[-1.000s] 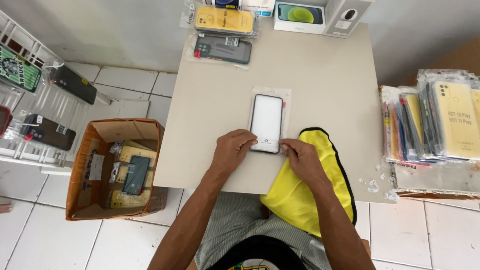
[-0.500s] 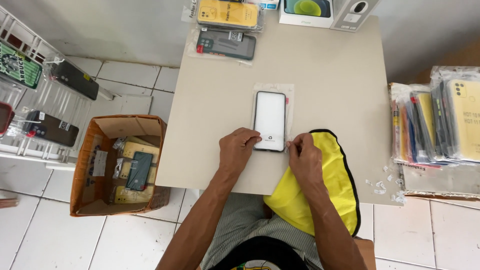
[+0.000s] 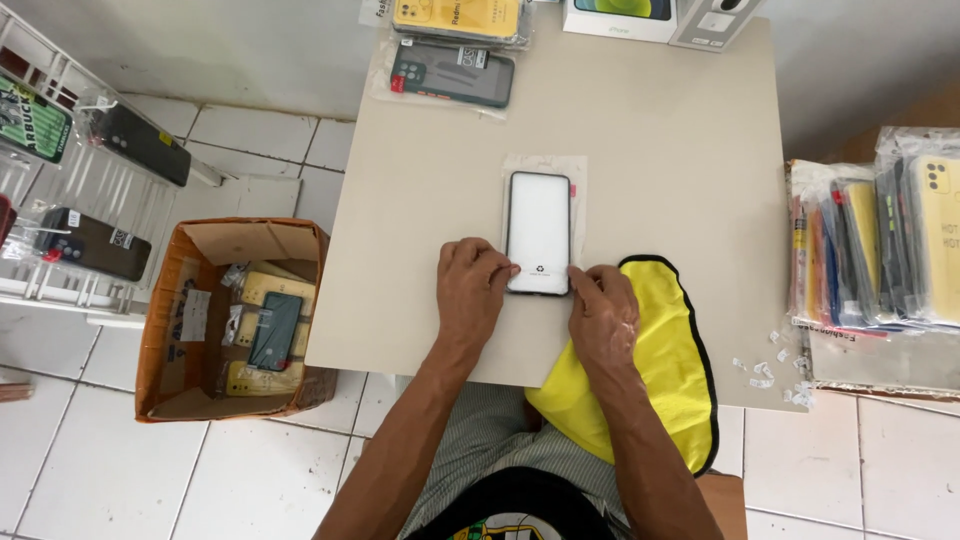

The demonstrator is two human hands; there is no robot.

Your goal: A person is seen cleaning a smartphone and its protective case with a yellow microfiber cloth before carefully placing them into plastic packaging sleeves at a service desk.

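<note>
Phone [image 3: 538, 232] lies flat, screen up, on a clear sleeve [image 3: 545, 170] mid-table [image 3: 660, 130]. Left hand [image 3: 470, 295] and right hand [image 3: 603, 315] press fingertips on its near corners, pinching nothing. Risk: uneven pressure could skew it or slide it off the sleeve. Yellow cloth [image 3: 665, 365] overhangs the near edge and may slip. Cardboard box [image 3: 165, 330] on the floor holds bagged phone cases.

Single head-worn view, looking almost straight down from above the worktop [image 3: 640, 150]. Near enough to fill the middle with the worktop, forearms entering from the bottom edge. Tiled floor [image 3: 130, 480] along the left, stacked packets [image 3: 880, 250] at the right edge. No second view to overlap.
</note>
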